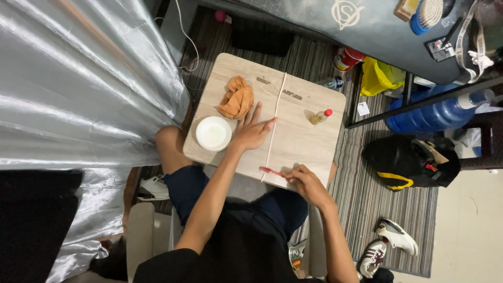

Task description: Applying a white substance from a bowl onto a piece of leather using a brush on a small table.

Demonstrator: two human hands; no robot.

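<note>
My left hand (253, 130) lies flat, fingers spread, on the small light-wood folding table (306, 141), between a white bowl (213, 133) and the table's centre seam. My right hand (305, 181) is at the table's near edge, closed around a thin red-handled tool (272, 171) whose tip points left along the edge; what kind of tool it is cannot be made out. A crumpled orange cloth (237, 97) lies just beyond the left hand. A small bottle (320, 117) with a red cap lies on the right half of the table.
A shiny silver curtain (78, 78) hangs at the left. A dark desk (377, 26) stands beyond the table, with a big blue water jug (435, 112), a yellow bag (378, 76) and a black bag (411, 160) to the right. Shoes (387, 243) lie on the striped rug.
</note>
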